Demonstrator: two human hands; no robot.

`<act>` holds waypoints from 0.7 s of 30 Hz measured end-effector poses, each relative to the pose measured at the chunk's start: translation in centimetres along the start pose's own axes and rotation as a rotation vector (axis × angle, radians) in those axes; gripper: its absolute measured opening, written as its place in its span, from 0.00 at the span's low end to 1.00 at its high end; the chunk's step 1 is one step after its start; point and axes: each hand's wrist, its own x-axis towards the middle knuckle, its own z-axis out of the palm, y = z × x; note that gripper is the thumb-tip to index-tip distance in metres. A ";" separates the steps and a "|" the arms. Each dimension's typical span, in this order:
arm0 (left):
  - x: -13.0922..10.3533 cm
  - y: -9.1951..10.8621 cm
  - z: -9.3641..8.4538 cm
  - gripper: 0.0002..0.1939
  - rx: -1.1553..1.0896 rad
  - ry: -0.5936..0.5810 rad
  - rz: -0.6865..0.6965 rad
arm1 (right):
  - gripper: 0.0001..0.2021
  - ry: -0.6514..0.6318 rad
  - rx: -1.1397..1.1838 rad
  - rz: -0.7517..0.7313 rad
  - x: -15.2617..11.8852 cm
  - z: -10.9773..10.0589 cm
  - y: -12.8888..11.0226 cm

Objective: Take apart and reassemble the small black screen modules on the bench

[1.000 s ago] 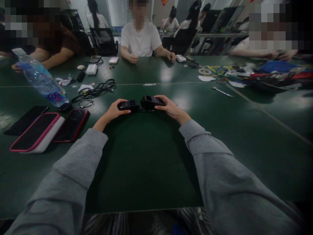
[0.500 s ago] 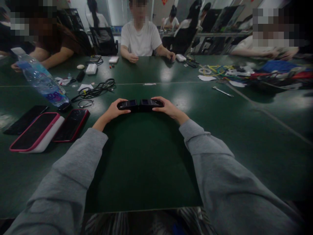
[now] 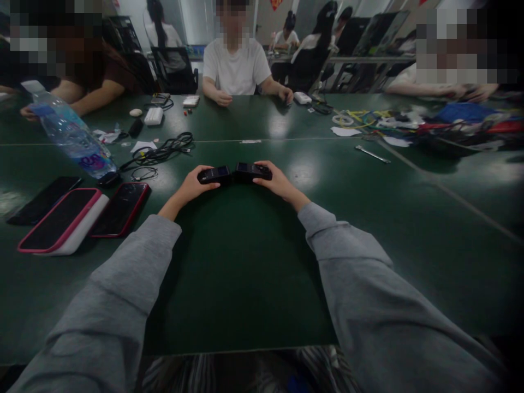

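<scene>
My left hand point(image 3: 192, 186) is closed around the outer end of a small black device with a screen point(image 3: 216, 174). A similar black device with a screen point(image 3: 246, 171) is gripped at its right end by my right hand point(image 3: 279, 181). Thumbs are on the near sides and fingers on the far sides. The two devices meet or nearly meet end to end at the middle, over the green table point(image 3: 245, 262); I cannot tell whether they touch. Their exact kind is unclear.
At left lie a pink-edged phone point(image 3: 61, 221), a red-edged phone point(image 3: 123, 210), a dark phone point(image 3: 45, 201), a water bottle point(image 3: 73, 131) and black cables point(image 3: 164, 150). A wrench point(image 3: 372, 154) and tangled wires point(image 3: 434, 125) lie right. Several people sit around.
My right hand has shifted slightly left and its device has turned, so its inner end sits a little farther away. The left device has barely moved rightward.
</scene>
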 end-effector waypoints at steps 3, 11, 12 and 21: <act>-0.1 0.2 0.0 0.31 0.035 0.008 0.006 | 0.27 0.035 -0.040 -0.018 0.1 0.4 0.3; 0.1 0.0 0.3 0.32 0.056 0.012 0.040 | 0.26 0.198 -0.243 -0.040 0.1 1.5 0.8; 0.2 -0.2 0.3 0.32 0.062 0.017 0.053 | 0.25 0.225 -0.285 -0.026 0.0 1.5 0.7; 0.2 -0.4 0.2 0.34 0.048 0.006 0.071 | 0.24 0.405 -0.499 0.077 -0.7 1.7 -0.3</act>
